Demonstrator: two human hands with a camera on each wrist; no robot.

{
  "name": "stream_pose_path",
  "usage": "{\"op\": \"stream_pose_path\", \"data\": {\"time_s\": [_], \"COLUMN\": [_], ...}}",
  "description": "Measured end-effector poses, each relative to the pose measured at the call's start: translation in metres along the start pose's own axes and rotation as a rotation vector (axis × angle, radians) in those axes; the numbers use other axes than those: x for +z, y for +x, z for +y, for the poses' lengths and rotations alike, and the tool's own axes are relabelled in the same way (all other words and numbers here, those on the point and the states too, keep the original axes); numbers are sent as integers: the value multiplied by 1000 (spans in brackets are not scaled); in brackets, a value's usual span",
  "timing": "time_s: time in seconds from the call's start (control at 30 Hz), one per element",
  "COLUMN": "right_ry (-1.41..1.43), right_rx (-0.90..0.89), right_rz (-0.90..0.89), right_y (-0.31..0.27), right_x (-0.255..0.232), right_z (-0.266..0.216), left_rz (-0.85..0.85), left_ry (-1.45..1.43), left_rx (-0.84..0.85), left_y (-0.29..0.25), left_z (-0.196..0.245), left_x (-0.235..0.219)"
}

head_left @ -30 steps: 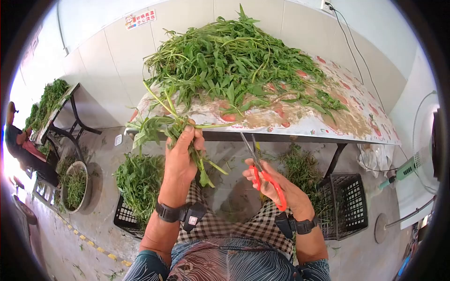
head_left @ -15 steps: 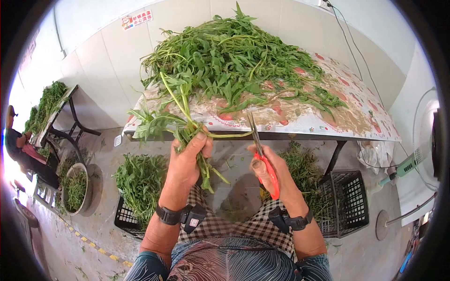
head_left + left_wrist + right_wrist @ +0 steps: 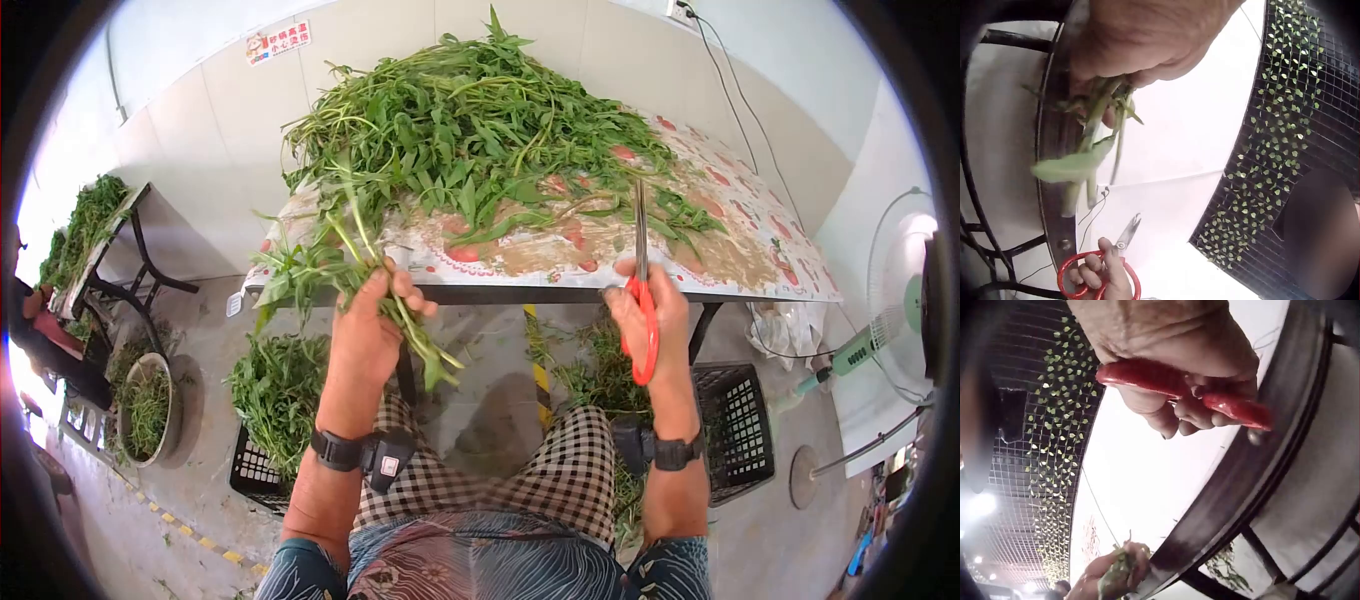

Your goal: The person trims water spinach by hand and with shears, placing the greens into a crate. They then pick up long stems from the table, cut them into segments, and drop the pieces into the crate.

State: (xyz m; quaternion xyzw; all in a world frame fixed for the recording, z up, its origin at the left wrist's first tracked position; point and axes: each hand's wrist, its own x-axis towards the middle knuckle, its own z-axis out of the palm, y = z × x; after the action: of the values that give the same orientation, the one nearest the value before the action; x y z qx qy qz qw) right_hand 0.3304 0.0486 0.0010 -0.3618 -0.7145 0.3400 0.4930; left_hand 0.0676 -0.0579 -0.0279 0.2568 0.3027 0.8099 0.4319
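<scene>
My left hand (image 3: 365, 325) grips a bunch of leafy green stems (image 3: 345, 250) in front of the table's near edge. Leaves spread out to its left, and cut stem ends (image 3: 1079, 194) stick out past the fingers in the left wrist view. Farther right, my right hand (image 3: 660, 315) holds scissors (image 3: 646, 340) by their red handles, with fingers through the loops. The metal blades point away from me over the table edge and lie nearly together. A large heap of the same greens (image 3: 470, 130) covers the back of the table.
The table (image 3: 500, 268) has a patterned, soiled cover with loose sprigs on it. Below stand a crate (image 3: 262, 480) of greens at left, a black crate (image 3: 735, 430) at right and piled stems (image 3: 605, 375). A fan (image 3: 875, 345) stands far right; a basin (image 3: 170, 430) sits at left.
The scissors came up to a long stem sticking out right of the left hand, then moved away right. That stem no longer shows there. The left hand still grips its bunch.
</scene>
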Motion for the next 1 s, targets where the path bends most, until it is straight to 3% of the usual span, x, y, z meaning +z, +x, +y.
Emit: {"op": "stream_pose_path", "data": {"time_s": [0.23,0.37,0.47,0.57,0.7,0.8,1.0], "right_ry": [-212,-516,-707,-763,-849,-844,-369], "right_rx": [-76,-127,-253,-172,-340,-442,-155], "right_rz": [-172,-269,-305,-397,-374,-366,-216], "right_y": [57,86,113,132,133,126,112], "right_x": [-10,10,36,54,62,61,38], "right_z": [-23,-39,-23,-2,5,11,7], "left_rz": [-45,-68,-93,-32,-22,-16,-11], "left_ry": [-2,-80,-59,-47,-4,36,70], "left_rx": [-27,-46,-18,-68,-60,-57,-48], "left_y": [12,13,18,16,14,15,15], "left_z": [4,18,15,9,6,6,5], "left_x": [6,10,10,6,1,1,2]}}
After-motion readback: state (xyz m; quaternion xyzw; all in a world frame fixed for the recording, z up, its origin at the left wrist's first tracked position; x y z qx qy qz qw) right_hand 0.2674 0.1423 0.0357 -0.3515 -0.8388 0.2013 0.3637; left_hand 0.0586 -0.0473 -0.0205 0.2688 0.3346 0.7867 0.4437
